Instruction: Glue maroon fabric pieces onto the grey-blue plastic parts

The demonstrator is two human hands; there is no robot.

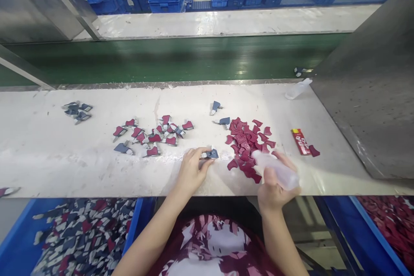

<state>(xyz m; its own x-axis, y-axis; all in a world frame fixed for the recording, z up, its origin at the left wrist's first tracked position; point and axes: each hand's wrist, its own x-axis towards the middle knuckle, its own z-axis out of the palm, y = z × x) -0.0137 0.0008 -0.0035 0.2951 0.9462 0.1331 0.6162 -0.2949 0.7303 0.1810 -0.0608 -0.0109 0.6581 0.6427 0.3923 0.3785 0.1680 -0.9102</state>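
Note:
Between the thumb and fingers of my left hand (193,170) is a small dark grey plastic part (212,154) with a light end, held just over the white worktop (106,177). My right hand (278,185) is wrapped round a translucent squeeze bottle (278,171), tilted with its tip to the left and blurred by motion. Beneath that tip lies a heap of flat maroon pieces (242,138). Two more grey parts (224,120) rest beyond the held one. To the left is a loose group of grey parts with maroon faces (155,138).
A small pile of grey parts (77,110) sits far left. A red packet (300,141) and a white bottle (298,89) lie at right. Behind runs a green conveyor belt (181,58). Blue bins (132,224) below the edge hold parts. A metal panel (371,86) rises on the right.

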